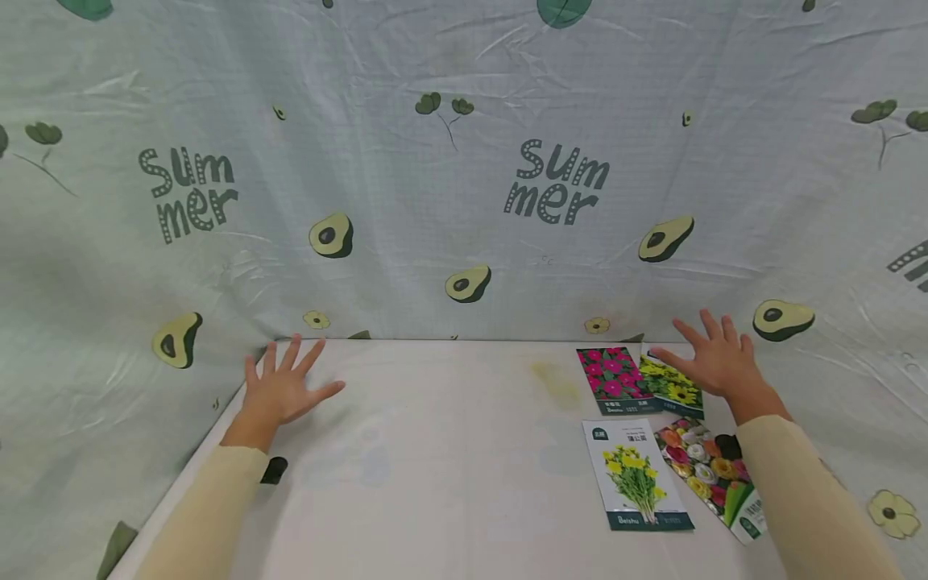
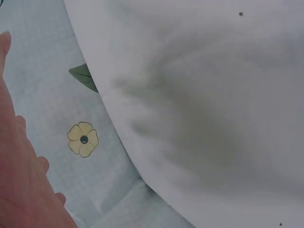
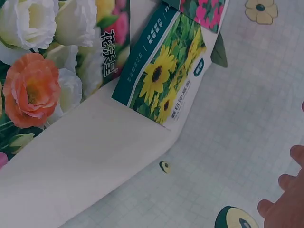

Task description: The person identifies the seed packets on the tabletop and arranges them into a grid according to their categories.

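My left hand [image 1: 279, 395] is spread above the left side of the white table, fingers straight and holding nothing; its shadow falls on the tabletop in the left wrist view. Over at the right, my right hand [image 1: 718, 358] is likewise spread and holds nothing. It overlaps a seed packet with yellow flowers [image 1: 670, 383] in the head view. Beside that lies a packet with pink flowers [image 1: 612, 374]. Nearer me are a white packet with a bunch of yellow flowers [image 1: 634, 479] and a packet of mixed roses-like blooms [image 1: 699, 463], partly covered by my right sleeve.
The white table [image 1: 449, 451] meets a pale cloth [image 1: 406, 185] printed with avocados and the word "summer" at its back and sides. A small black patch [image 1: 274, 470] shows beside my left sleeve. A yellowish stain [image 1: 554, 384] marks the table near the packets.
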The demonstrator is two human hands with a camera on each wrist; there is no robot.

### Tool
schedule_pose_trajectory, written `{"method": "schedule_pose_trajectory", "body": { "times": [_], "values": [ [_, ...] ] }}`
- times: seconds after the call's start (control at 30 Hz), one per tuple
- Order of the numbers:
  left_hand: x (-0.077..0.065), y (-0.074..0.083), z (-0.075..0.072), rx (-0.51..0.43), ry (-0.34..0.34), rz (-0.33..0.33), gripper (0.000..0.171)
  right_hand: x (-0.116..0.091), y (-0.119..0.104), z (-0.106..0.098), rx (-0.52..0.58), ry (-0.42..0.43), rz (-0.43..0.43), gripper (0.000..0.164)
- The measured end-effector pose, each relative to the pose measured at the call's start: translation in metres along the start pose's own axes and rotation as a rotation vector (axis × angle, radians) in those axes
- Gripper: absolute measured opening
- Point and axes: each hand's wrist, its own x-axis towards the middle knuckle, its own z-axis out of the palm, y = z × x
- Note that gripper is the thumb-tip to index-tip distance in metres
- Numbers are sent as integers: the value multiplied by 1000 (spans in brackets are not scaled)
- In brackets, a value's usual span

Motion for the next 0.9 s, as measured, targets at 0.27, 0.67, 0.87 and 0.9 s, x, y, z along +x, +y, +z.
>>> {"method": "schedule_pose_trajectory", "body": {
  "times": [0.27,0.67,0.87,0.9],
  "values": [
    [0,10,13,-14,18,17,105,-8,0,9,-1,46,-23,95],
    [-7,22,20,-21,18,47,104,-22,0,23,-18,81,-38,92],
    [-9,29,26,-5,36,51,103,-29,-5,28,-24,73,-47,92],
    [-10,30,27,-7,40,52,103,-30,-6,28,-23,72,-50,92]
  ]
}}
